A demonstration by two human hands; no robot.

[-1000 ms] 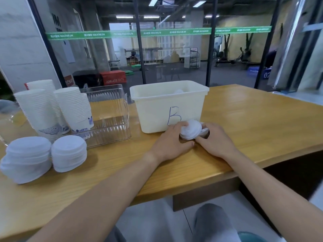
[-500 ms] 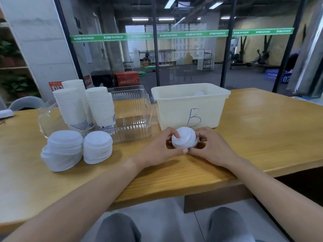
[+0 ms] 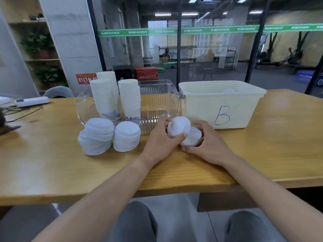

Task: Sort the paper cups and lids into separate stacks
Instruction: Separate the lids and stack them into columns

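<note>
My left hand (image 3: 160, 142) grips a white lid (image 3: 178, 126), tilted with its top toward me, just above the table. My right hand (image 3: 208, 143) holds a second white lid (image 3: 192, 137) right beside it, partly behind the first. Two stacks of white lids (image 3: 111, 135) stand on the table to the left of my hands. Three tall stacks of white paper cups (image 3: 115, 96) stand in a clear plastic tray (image 3: 157, 102) behind them. A cream bin marked "B" (image 3: 220, 103) sits behind my right hand, with something white just visible inside.
The wooden table (image 3: 262, 145) runs left to right, its front edge close to me. A white power strip (image 3: 32, 101) and dark cables lie at the far left. A glass wall stands behind the table. My knees show below the table edge.
Both hands have moved left from the bin's front toward the lid stacks. The lids, held together before, are now separated, one in each hand. The view has turned left.
</note>
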